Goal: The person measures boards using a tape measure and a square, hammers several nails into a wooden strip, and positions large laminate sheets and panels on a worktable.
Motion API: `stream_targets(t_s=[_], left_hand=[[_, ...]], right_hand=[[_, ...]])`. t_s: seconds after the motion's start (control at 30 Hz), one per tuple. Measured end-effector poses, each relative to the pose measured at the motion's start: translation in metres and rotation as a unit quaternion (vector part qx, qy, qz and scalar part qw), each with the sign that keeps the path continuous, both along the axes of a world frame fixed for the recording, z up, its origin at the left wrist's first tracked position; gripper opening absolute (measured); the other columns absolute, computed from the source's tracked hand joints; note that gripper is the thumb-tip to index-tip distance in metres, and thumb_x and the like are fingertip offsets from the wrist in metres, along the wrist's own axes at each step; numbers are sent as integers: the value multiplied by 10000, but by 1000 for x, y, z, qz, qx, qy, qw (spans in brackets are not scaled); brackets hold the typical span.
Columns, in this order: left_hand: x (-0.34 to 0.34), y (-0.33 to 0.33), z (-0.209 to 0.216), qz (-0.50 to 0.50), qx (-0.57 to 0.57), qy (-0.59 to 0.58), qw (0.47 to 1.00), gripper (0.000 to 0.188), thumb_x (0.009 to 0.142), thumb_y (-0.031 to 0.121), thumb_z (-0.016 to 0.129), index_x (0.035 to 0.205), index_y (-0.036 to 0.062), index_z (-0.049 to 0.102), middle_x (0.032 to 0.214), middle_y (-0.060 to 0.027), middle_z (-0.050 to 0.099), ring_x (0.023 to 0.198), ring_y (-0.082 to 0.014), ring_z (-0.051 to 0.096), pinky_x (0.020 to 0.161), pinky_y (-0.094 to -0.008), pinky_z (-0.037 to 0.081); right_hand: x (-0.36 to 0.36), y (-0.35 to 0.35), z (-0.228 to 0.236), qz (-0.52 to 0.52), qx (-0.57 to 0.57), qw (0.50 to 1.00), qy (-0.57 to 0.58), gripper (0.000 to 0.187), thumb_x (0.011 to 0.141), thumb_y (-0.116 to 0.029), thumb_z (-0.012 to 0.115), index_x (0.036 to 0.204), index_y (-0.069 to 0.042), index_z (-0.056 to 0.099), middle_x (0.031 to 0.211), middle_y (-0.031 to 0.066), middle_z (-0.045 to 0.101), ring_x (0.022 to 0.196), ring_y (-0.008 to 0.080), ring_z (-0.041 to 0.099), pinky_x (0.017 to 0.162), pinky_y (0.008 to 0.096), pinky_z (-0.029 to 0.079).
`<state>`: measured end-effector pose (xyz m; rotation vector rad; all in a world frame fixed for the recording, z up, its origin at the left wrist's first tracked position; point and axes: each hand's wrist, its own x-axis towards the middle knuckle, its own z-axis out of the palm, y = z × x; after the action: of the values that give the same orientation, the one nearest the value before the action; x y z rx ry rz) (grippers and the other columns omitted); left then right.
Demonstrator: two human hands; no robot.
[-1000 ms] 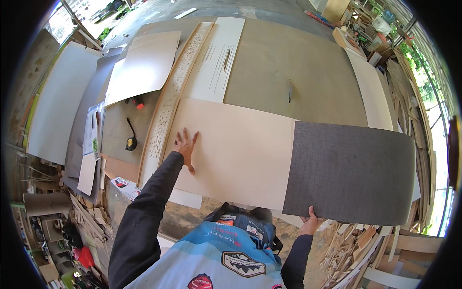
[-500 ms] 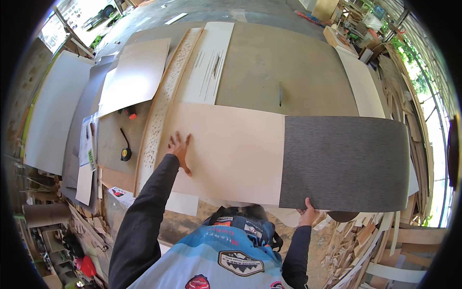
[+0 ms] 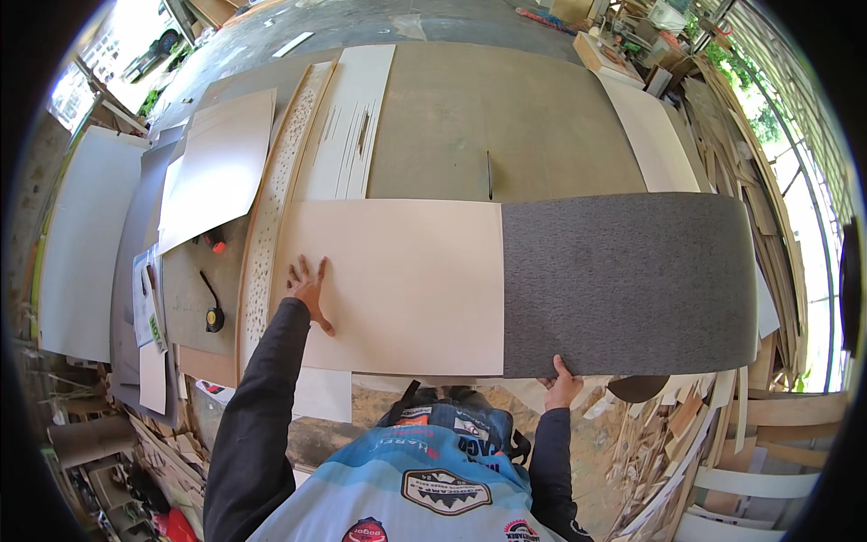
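Note:
A pale cream sheet [image 3: 406, 285] lies on the big brown worktop, with a dark grey grained sheet [image 3: 628, 280] meeting its right edge. My left hand [image 3: 310, 295] rests flat on the cream sheet near its left end, fingers spread. At the near edge of the dark sheet, my right hand [image 3: 562, 387] grips the rim with the thumb on top; its other fingers are partly hidden underneath. Left of the cream sheet runs a long tray-like strip [image 3: 282, 154] with a spotted surface. A thin dark slot [image 3: 489, 176] shows just beyond the sheets.
A tape measure [image 3: 214, 319] and a red-tipped tool [image 3: 215, 242] lie left of the strip, near a glossy pale sheet [image 3: 221, 167]. A white board with slits [image 3: 348, 135] lies behind. Scrap wood [image 3: 646, 443] is heaped below right; long boards [image 3: 763, 217] line the right side.
The whole view has shifted, so things appear further left. The sheets' far edge is now more level and closer to the slot. Both hands keep their places on the sheets.

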<state>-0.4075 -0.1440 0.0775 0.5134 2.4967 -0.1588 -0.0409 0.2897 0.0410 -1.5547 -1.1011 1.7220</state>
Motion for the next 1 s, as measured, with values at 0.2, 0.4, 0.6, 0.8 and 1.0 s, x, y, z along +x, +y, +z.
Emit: stream_targets(t_s=[0.2, 0.4, 0.6, 0.8, 1.0], left_hand=[[-10, 6, 1, -3, -8, 6, 1000, 1772, 180, 518, 960, 1538, 175, -125, 1501, -415, -127, 1359, -651, -50, 1109, -662, 192], [-17, 7, 0, 3, -2, 7, 1000, 1771, 183, 512, 961, 1538, 178, -129, 1510, -400, -130, 1361, -650, -51, 1108, -661, 194], [-25, 10, -1, 7, -5, -3, 1000, 1780, 175, 515, 960, 1536, 183, -138, 1512, -392, -149, 1360, -650, -60, 1100, -674, 192], [-32, 10, -4, 10, -5, -3, 1000, 1783, 173, 519, 960, 1535, 177, -139, 1509, -396, -149, 1358, -652, -70, 1090, -691, 186], [-34, 15, 3, 6, -1, -4, 1000, 1789, 164, 514, 961, 1536, 166, -134, 1506, -405, -138, 1359, -652, -62, 1093, -688, 181]], right_hand=[[-12, 9, 2, -12, -23, 1000, -6, 427, 780, -139, 785, 1051, -2, 485, 949, 155, 595, 561, 262, 614, 427, 360, 563], [-20, 20, 2, 1, -55, 999, -1, 449, 781, -165, 789, 1058, 8, 481, 913, 172, 587, 520, 273, 585, 432, 388, 578], [-21, 25, -3, 3, -63, 998, -6, 439, 781, -170, 794, 1046, 25, 503, 890, 175, 601, 520, 272, 585, 432, 388, 578], [-29, 23, 1, 13, -46, 999, -11, 442, 794, -147, 789, 1046, 56, 488, 907, 185, 603, 506, 264, 587, 427, 385, 582], [-39, 26, 2, 27, -36, 999, -29, 454, 809, -102, 775, 1037, 91, 434, 996, 218, 597, 473, 276, 602, 405, 382, 578]])
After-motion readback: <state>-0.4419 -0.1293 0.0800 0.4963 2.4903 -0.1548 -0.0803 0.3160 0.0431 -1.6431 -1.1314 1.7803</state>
